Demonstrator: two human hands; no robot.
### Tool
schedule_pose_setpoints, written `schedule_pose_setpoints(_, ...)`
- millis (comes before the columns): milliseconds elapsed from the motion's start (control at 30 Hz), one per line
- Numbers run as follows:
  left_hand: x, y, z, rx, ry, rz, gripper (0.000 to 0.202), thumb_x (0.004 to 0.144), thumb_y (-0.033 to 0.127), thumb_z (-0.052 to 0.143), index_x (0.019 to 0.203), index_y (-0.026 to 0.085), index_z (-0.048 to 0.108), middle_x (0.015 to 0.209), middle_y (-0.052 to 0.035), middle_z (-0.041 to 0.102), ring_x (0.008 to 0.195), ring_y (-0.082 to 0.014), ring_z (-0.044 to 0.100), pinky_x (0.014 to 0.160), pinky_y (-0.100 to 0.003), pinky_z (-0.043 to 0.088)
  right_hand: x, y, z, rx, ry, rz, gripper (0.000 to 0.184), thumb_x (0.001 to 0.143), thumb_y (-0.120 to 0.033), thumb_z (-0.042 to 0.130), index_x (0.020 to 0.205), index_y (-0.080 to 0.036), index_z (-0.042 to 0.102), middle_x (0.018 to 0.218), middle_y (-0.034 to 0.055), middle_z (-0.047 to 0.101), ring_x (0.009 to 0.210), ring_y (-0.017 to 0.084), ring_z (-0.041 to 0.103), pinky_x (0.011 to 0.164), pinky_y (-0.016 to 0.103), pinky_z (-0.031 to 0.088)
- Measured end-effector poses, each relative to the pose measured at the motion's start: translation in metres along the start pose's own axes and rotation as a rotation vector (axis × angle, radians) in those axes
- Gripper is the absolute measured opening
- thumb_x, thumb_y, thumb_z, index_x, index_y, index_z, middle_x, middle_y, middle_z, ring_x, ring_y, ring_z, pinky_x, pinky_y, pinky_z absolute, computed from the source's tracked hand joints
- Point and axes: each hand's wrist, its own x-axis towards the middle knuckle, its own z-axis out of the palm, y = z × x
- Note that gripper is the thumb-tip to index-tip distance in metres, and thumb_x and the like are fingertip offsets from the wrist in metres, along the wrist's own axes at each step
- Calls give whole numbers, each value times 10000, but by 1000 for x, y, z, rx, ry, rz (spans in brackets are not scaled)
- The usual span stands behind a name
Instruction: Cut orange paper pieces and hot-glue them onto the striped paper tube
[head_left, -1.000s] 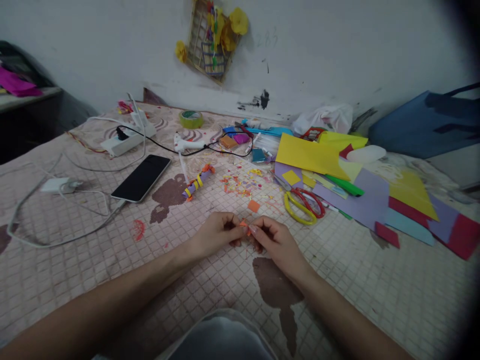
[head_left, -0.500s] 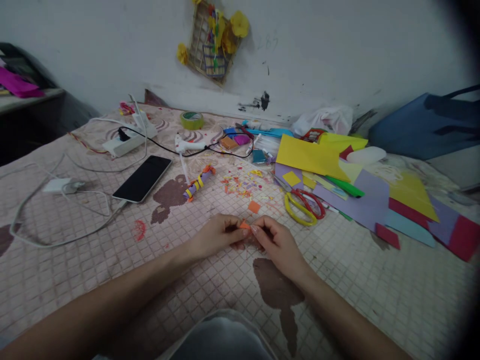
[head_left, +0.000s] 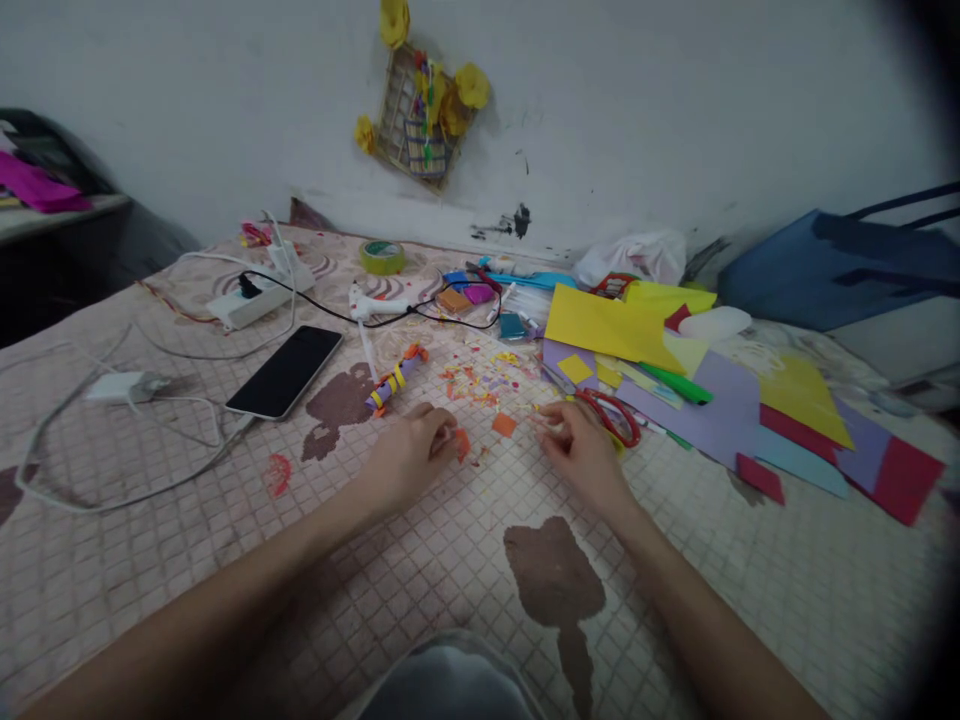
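My left hand [head_left: 409, 455] is curled on the patterned sheet and holds a small orange paper piece [head_left: 462, 443] at its fingertips. My right hand [head_left: 581, 447] lies to the right of it, fingers loosely bent and spread, touching the handles of the yellow and red scissors [head_left: 615, 420]. I see nothing in that hand. A loose orange paper square [head_left: 504, 424] lies between the two hands. Beyond them are small paper scraps [head_left: 480, 375] and a rolled purple paper tube with yellow bands [head_left: 394, 378].
A phone [head_left: 286, 370], charger cables, a white power strip [head_left: 251, 298] and a glue gun [head_left: 375, 305] lie at the left. Coloured paper sheets [head_left: 720, 400] cover the right. A tape roll [head_left: 382, 256] sits near the wall; a blue bag [head_left: 840, 265] at far right.
My hands have parted: the right let go of the orange piece and moved right to the scissors, the left moved forward with the piece. The view tilted down slightly.
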Motion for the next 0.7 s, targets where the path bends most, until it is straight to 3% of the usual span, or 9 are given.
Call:
schedule_pose_setpoints(67, 1, -3, 0, 37, 37, -6, 238, 811, 284, 500, 984, 161, 607, 875, -66, 605, 625, -129, 546, 571, -246, 403, 3, -4, 2, -9, -69, -47, 248, 753, -153, 555, 996, -203, 563, 954, 58, 562, 693, 159, 538, 645, 288, 437)
schedule_pose_setpoints(167, 2, -7, 0, 27, 49, 5, 254, 818, 281, 493, 1023, 162, 582, 886, -61, 605, 602, -122, 541, 571, -250, 410, 7, -12, 9, -58, -186, -139, 211, 792, -179, 543, 999, -213, 566, 988, 54, 564, 708, 158, 550, 675, 297, 435)
schedule_pose_setpoints(233, 2, -8, 1, 18, 61, 17, 239, 825, 266, 480, 1013, 158, 582, 871, -59, 605, 608, -122, 541, 583, -251, 416, 11, -16, 14, -122, -198, -160, 207, 799, -202, 553, 1006, -216, 560, 1006, 58, 563, 742, 169, 560, 709, 312, 427)
schedule_pose_setpoints(333, 2, -9, 4, 9, 51, 17, 214, 831, 254, 475, 976, 149, 591, 857, -60, 605, 637, -127, 555, 597, -248, 428, 18, -17, 22, -167, -177, -84, 144, 797, -246, 572, 934, -201, 560, 960, 66, 565, 753, 185, 565, 699, 317, 415)
schedule_pose_setpoints(533, 4, -7, 14, 85, 57, 53, 176, 799, 214, 513, 942, 174, 608, 1004, -72, 563, 759, -146, 581, 674, -261, 447, 28, -6, 31, -10, -152, 25, 90, 733, -210, 613, 709, -191, 528, 715, 7, 560, 627, 148, 518, 595, 273, 378)
schedule_pose_setpoints(700, 10, -10, 14, -42, 38, -9, 34, 732, 193, 570, 733, 173, 597, 824, -31, 591, 622, -119, 547, 556, -233, 410, 28, -2, 20, 131, -160, 45, 44, 790, -226, 540, 790, -188, 520, 685, -3, 587, 616, 139, 551, 573, 259, 422)
